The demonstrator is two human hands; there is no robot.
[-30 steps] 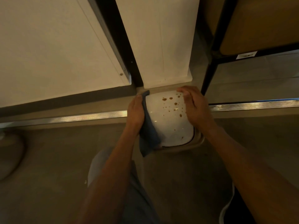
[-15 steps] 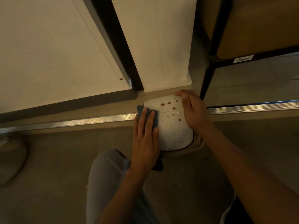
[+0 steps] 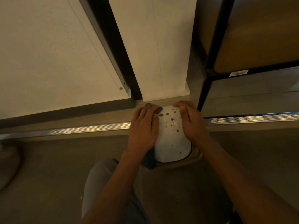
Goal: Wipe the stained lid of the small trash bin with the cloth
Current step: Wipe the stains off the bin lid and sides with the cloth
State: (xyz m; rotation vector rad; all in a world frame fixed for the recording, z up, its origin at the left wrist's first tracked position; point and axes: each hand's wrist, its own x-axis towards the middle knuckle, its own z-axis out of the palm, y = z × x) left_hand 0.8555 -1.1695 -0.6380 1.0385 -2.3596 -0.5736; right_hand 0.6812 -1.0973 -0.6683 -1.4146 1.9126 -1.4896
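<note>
Your two hands are on the bin lid, cloth under the left.

Your left hand [image 3: 143, 129] lies flat, fingers straight and close together, pressing the blue cloth [image 3: 149, 157] against the left edge of the white lid [image 3: 171, 141]; cloth corners peek out past your fingertips and below your wrist. The lid sits on the small trash bin [image 3: 193, 159] on the floor [image 3: 48, 167], just before the metal threshold strip [image 3: 80, 130], brown stains [image 3: 172, 119] spattered over its far half. Your right hand [image 3: 192, 122] curls its fingers over the lid's far right edge, gripping it.
</note>
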